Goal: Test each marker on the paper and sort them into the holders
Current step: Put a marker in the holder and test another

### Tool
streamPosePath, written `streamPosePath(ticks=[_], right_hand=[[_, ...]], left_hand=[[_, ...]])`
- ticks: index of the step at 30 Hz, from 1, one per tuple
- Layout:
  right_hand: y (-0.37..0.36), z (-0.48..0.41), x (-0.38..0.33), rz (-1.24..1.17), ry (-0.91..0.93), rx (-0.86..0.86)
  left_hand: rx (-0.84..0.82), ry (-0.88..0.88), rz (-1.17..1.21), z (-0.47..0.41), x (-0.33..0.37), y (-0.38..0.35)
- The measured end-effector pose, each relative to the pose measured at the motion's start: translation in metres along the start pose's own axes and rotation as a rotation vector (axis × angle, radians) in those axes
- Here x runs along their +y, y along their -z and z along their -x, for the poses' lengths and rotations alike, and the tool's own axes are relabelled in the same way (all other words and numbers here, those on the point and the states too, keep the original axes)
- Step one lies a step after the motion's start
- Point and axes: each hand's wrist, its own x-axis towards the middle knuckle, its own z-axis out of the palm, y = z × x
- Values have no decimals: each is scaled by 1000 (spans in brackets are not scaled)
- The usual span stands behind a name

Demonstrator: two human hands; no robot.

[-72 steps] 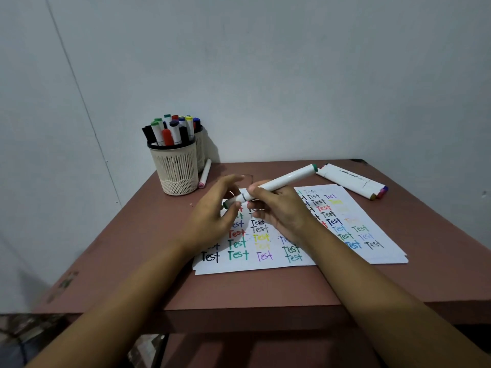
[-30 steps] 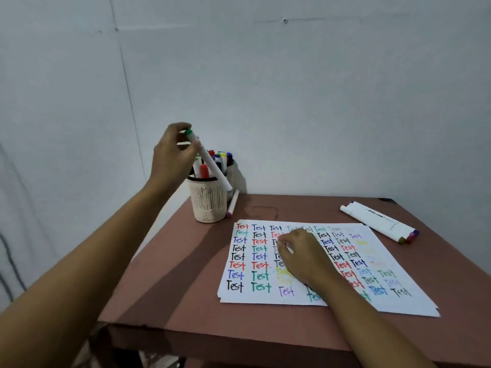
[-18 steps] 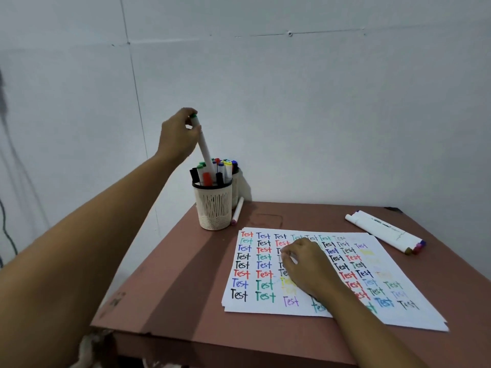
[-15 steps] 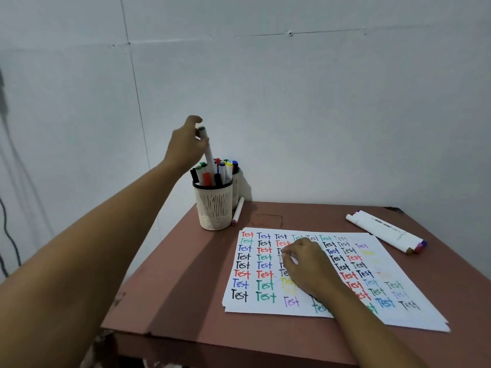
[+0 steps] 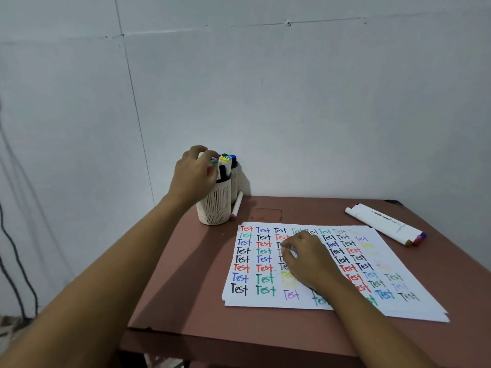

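The markers [image 5: 224,162] stand bunched in the front holder [image 5: 215,205] at the worktop's [image 5: 186,288] far left corner. Your left hand [image 5: 192,176] curls over their caps; whether it pinches one, I cannot tell. This looks like the drop-in step. Next, fetch one of the loose markers [image 5: 385,224] lying far right, likely untested. Your right hand [image 5: 308,258] rests curled on the paper [image 5: 265,301], its grip hidden. A stray marker [image 5: 237,205] lies just beside that holder.

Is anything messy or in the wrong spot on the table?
Yes. One pink-tipped marker lies flat on the table beside the holders instead of standing inside. A few more markers lie loose near the table's far right corner. Nothing looks spilled or broken.
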Motion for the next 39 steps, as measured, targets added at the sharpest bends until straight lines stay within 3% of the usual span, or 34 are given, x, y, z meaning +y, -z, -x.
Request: streamPosePath(ticks=[3, 5, 10, 13, 15, 21, 32, 39], right_hand=[[1, 1, -2, 53, 14, -10], [2, 1, -5, 164, 38, -44], [15, -2, -18, 363, 101, -175], [26, -18, -28, 409, 87, -230], [27, -36, -37, 410, 84, -219], [0, -99, -64, 220, 80, -142], [-54, -153, -63, 412, 170, -297], [-34, -144, -57, 544, 399, -267]], left_hand=[[140, 55, 94, 33, 11, -9], [134, 157, 125, 58, 20, -19], [-313, 520, 134, 95, 11, -41], [-610, 507, -49, 102, -1, -44], [-695, 431, -141, 105, -1, -45], [-678, 381, -206, 103, 0, -50], [-696, 372, -217, 104, 0, -56], [-705, 387, -215, 108, -6, -55]])
